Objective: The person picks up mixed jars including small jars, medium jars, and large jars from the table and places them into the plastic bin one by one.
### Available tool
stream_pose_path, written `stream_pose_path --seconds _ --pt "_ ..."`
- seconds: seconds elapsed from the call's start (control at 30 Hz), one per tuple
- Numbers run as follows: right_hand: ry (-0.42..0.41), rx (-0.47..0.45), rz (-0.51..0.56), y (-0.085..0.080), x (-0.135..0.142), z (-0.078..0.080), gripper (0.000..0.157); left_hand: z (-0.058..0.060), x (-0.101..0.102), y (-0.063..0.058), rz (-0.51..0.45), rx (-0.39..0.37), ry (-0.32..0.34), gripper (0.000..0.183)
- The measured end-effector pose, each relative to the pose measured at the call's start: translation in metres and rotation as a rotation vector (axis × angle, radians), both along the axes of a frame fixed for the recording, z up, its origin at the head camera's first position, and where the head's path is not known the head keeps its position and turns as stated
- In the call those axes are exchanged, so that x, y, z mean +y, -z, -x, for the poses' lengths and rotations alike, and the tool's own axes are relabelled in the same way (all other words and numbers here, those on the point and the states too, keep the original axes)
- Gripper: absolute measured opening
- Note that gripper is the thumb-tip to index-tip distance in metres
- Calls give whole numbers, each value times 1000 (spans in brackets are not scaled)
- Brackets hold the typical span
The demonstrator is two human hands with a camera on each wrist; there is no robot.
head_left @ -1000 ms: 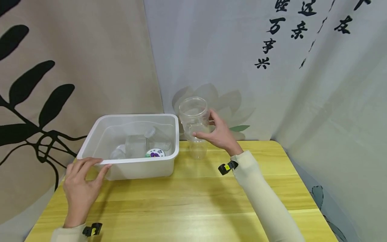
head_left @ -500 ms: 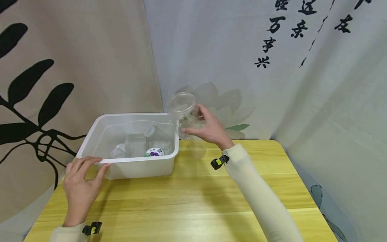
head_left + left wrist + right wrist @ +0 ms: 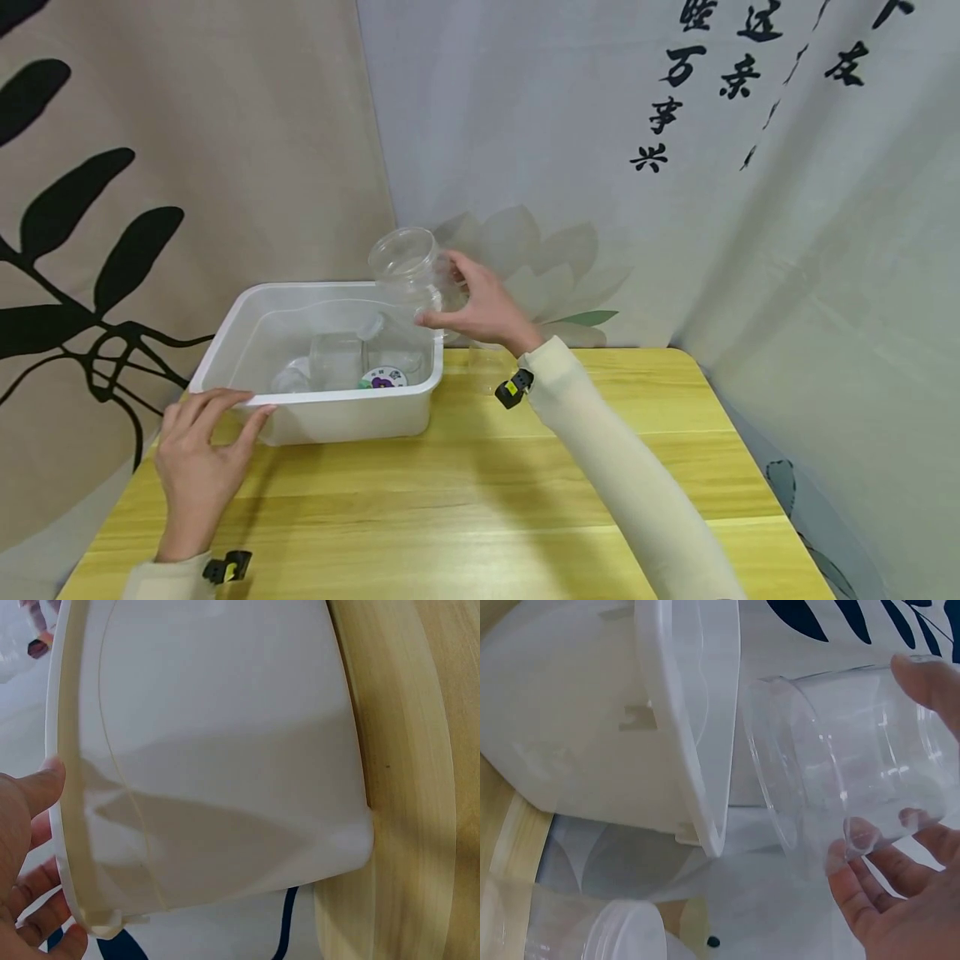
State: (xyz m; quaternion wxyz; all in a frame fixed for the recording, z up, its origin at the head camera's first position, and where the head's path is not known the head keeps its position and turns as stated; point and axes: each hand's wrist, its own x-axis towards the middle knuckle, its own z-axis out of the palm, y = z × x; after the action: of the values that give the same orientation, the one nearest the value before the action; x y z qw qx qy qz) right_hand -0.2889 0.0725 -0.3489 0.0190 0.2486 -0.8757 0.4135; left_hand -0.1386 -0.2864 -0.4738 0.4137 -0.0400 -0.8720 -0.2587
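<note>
My right hand (image 3: 483, 304) grips a clear plastic jar (image 3: 405, 271) around its side, thumb on one side and fingers on the other. The jar is tilted, its wide mouth up and to the left, over the right rim of a white plastic tub (image 3: 337, 400). In the right wrist view the jar (image 3: 840, 750) shows nothing inside it. At the tub's front left corner my left hand (image 3: 202, 458) holds the rim, with the thumb (image 3: 46, 784) against it. Several clear containers (image 3: 337, 360) lie in the tub, beside a round white lid with a purple flower (image 3: 384, 378).
Another clear jar (image 3: 486, 365) stands on the wooden table (image 3: 480, 500) right of the tub, partly behind my right forearm. Its white top (image 3: 630, 934) shows in the right wrist view. A printed curtain (image 3: 525, 125) hangs close behind the table.
My right hand has carried the clear jar leftward, from above the standing jar to the tub's right rim, tilting it left. The left hand has stayed on the tub's corner.
</note>
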Motion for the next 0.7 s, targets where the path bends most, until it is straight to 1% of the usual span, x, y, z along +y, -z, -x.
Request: stream_pose_path --seconds 0.23,0.4,0.47,0.57,0.7 --pt "-42 -21 3 2 -21 4 103 -1 -1 0 -9 -9 -8 33" --pt "-42 -14 -73 5 -30 5 103 -2 0 1 -15 -2 -7 33" --pt "-42 -19 -99 6 -32 4 103 -1 0 1 -14 12 -1 33" --pt "-49 -20 -95 6 -31 3 102 0 1 0 -12 18 9 33" --pt "-50 17 -82 6 -27 2 98 0 3 0 -12 24 6 33"
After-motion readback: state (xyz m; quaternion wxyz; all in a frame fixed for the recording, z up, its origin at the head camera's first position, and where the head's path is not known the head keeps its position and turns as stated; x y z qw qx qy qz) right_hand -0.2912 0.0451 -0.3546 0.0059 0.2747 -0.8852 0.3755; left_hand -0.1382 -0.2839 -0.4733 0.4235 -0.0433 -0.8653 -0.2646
